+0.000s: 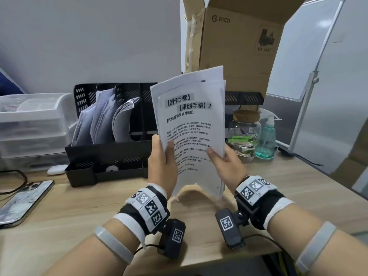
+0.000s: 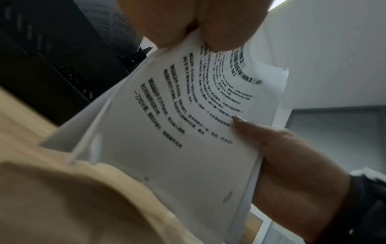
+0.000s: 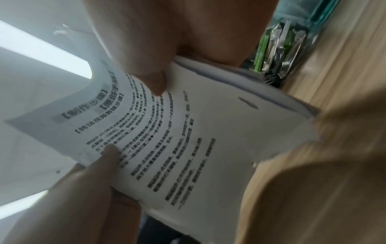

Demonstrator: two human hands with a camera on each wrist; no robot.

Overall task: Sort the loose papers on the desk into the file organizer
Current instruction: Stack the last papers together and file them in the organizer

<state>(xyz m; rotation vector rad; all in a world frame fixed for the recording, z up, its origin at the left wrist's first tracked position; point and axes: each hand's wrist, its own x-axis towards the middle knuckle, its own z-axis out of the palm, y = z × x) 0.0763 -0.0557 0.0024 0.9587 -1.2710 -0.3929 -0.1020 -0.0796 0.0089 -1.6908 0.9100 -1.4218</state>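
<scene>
White paper stack [image 1: 191, 124] gripped by both hands' fingers [image 1: 159, 142].

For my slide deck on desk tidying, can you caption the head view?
Both hands, left hand and right hand, hold a printed paper stack upright before a black file organizer.

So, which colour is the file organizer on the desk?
The file organizer is black, with slotted dividers; the head view shows it best.
</scene>
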